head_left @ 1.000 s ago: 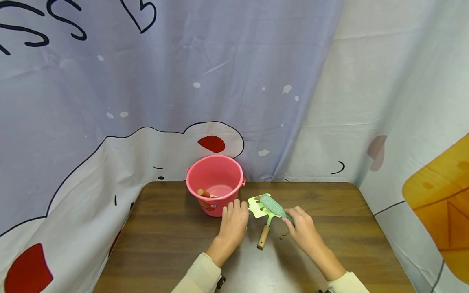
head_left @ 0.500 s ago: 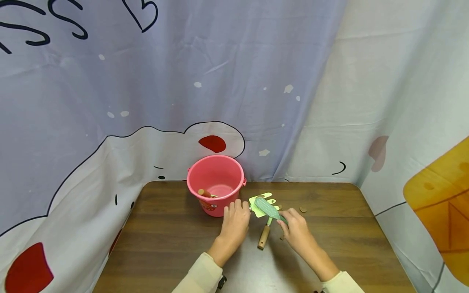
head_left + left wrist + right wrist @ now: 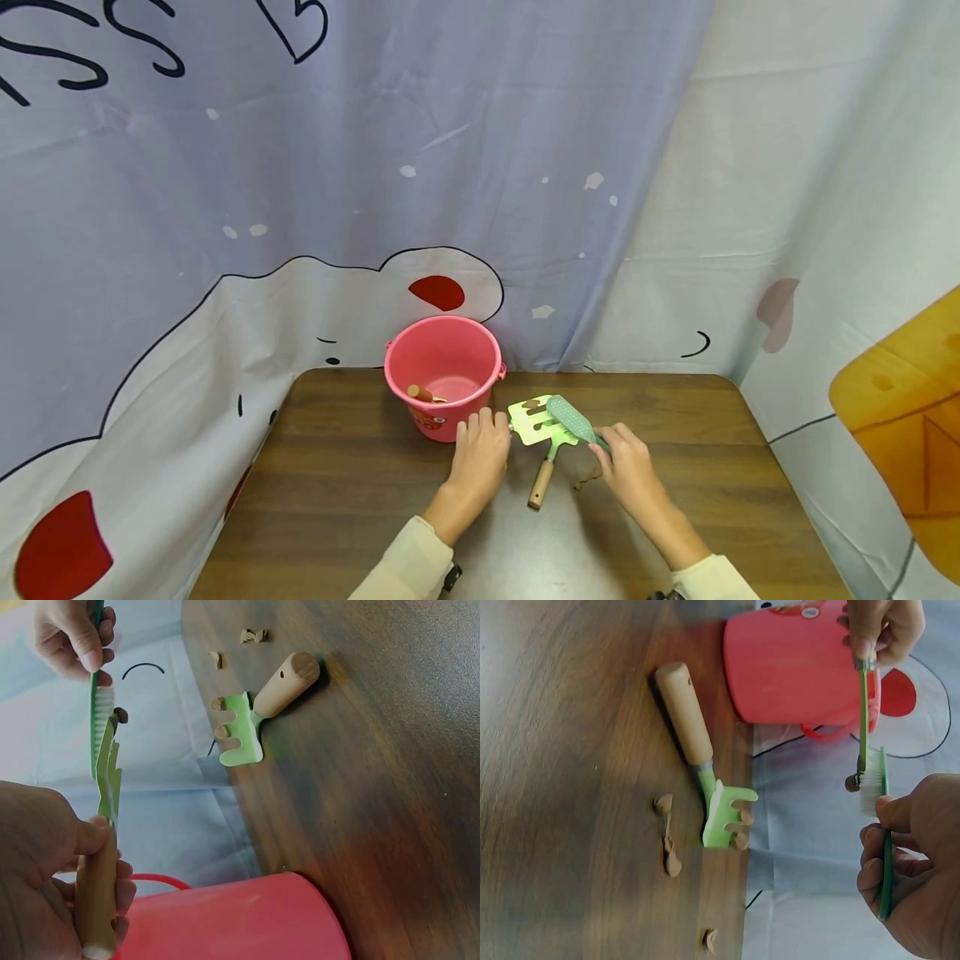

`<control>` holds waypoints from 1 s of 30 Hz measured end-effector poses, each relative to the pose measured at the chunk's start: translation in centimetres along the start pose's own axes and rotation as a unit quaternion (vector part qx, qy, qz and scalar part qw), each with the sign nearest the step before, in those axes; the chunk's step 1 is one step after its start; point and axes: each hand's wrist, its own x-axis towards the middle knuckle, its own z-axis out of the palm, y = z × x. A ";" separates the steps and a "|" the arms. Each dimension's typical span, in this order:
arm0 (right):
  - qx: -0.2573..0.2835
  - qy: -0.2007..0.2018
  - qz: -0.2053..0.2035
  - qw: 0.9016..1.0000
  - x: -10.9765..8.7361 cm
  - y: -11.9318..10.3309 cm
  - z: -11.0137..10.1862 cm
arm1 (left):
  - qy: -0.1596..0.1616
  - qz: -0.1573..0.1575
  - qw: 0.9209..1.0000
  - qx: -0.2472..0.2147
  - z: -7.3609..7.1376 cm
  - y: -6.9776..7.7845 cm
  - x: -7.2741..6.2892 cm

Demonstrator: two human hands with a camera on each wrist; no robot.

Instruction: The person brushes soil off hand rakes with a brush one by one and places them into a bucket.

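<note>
My left hand (image 3: 480, 454) grips the wooden handle of a light-green toy garden fork (image 3: 107, 780), holding it above the table. A dark brown clump (image 3: 852, 783) clings near its tines. My right hand (image 3: 628, 462) holds a green brush (image 3: 572, 417) by its handle. In the right wrist view the brush's white bristles (image 3: 871, 791) touch the fork's tined end. Beneath them, a light-green hand rake (image 3: 682, 712) with a wooden handle lies on the table, brown bits at its tines.
A pink bucket (image 3: 450, 354) stands at the back of the wooden table (image 3: 337, 483), left of the tools, with a wooden-handled tool (image 3: 420, 392) inside. Loose brown pieces (image 3: 667, 836) lie beside the rake. A printed curtain (image 3: 465, 150) hangs behind the table.
My right hand has drawn the brush left across the fork, then back to the right. The left hand and fork have stayed nearly still.
</note>
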 end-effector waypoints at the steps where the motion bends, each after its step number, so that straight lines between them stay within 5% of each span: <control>1: -0.001 0.004 -0.001 1.000 0.0 0.2 0.0 | 0.001 0.000 1.000 -0.001 0.0 0.0 0.0; 16: -0.008 0.008 0.030 0.999 -0.4 2.8 -0.1 | -0.014 -0.015 0.999 -0.028 0.2 -0.5 -0.2; 30: 0.015 -0.028 0.032 0.999 1.3 -0.6 -0.7 | -0.009 0.000 1.000 -0.010 0.1 0.2 0.2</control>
